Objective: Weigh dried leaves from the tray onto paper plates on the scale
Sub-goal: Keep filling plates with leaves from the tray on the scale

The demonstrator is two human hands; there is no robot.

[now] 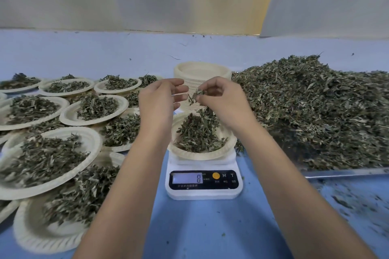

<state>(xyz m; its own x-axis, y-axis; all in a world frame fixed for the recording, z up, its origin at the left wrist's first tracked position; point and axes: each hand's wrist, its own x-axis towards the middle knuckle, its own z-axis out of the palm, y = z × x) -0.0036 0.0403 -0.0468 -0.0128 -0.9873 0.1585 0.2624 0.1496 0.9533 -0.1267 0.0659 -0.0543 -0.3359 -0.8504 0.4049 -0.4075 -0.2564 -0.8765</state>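
Observation:
A white digital scale (203, 183) stands on the blue table, its display showing an 8. On it sits a paper plate (202, 154) holding a heap of dried leaves (200, 132). Above that plate my right hand (219, 99) pinches a small tuft of dried leaves (195, 95) between its fingertips. My left hand (160, 101) hovers beside it with fingers straight and spread, holding nothing. The metal tray (345, 171) on the right carries a large pile of dried leaves (315, 109).
Several filled paper plates (50, 160) overlap across the left half of the table. A stack of empty paper plates (200, 75) stands behind the scale. Loose leaf crumbs (353, 202) lie on the blue surface at the right front. A pale wall runs behind.

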